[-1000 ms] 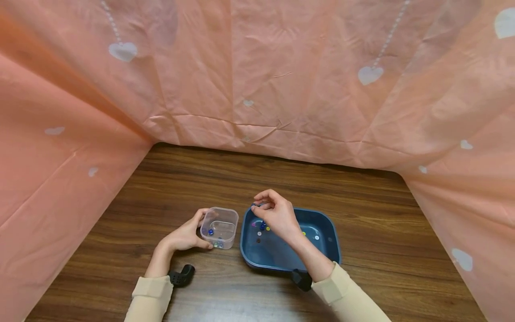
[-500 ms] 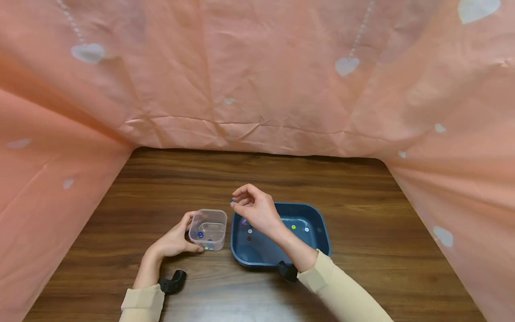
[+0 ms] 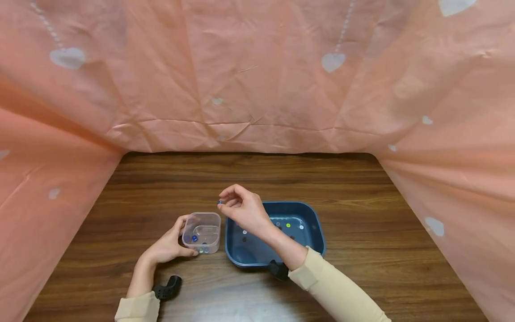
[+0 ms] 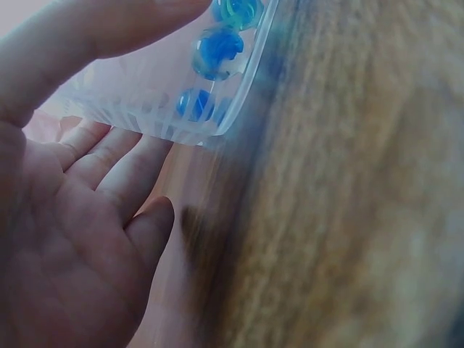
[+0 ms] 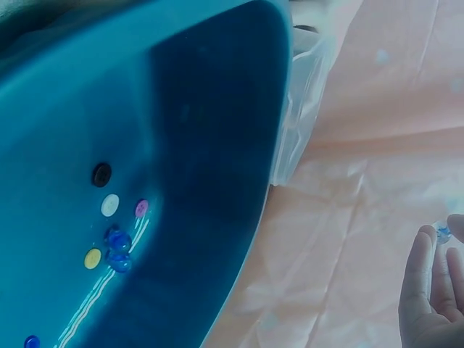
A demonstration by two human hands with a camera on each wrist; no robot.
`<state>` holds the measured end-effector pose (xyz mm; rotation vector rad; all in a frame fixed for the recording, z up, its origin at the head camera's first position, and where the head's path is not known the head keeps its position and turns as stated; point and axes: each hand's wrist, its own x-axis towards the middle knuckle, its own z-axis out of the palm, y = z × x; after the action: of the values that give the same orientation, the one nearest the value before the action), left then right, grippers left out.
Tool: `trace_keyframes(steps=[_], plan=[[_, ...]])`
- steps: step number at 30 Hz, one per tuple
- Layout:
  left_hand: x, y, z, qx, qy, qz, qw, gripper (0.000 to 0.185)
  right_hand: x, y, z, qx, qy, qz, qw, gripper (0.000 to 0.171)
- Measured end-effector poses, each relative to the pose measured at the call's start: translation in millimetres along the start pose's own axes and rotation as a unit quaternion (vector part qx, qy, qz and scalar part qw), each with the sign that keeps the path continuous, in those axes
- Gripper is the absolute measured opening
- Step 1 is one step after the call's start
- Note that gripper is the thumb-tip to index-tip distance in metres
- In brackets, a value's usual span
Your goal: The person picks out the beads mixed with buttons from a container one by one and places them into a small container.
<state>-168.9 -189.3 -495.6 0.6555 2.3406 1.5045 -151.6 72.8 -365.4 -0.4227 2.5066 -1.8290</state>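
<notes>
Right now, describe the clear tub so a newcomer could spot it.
On the wooden table, find the blue tray. Just left of it sits the clear tub, gripped by the left hand. It is smaller, see-through, and holds a few blue marbles.

A salmon-pink cloth (image 3: 257, 89) printed with white hearts on dotted white strings fills the upper frame, over a dark brown wood-grain table (image 3: 362, 250). At lower centre a dark blue tray (image 3: 314, 228) holds yellow, white, pink, black and blue beads (image 5: 116, 250). Left of the tray, the clear plastic box (image 3: 201, 232) shows blue and green swirled marbles (image 4: 217, 51); both sleeves (image 3: 334, 290) are cream.
</notes>
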Motion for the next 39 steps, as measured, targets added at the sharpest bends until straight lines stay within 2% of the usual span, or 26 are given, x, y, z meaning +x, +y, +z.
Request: trace_keyframes(steps=[9, 23, 39], plan=[[-0.8, -0.2, -1.0, 0.01, -0.004, -0.012, 0.9999, 0.091, 3, -3, 7, 0.011, -0.004, -0.01, 1.0, 0.018], [6.9, 2.0, -1.6, 0.013, -0.013, -0.004, 0.9998, 0.09, 7, -7, 8, 0.012, 0.002, -0.012, 1.0, 0.021], [2.6, -0.8, -5.7, 0.013, -0.003, 0.007, 0.9999, 0.089, 11, -13, 20, 0.011, -0.006, -0.022, 1.0, 0.017]])
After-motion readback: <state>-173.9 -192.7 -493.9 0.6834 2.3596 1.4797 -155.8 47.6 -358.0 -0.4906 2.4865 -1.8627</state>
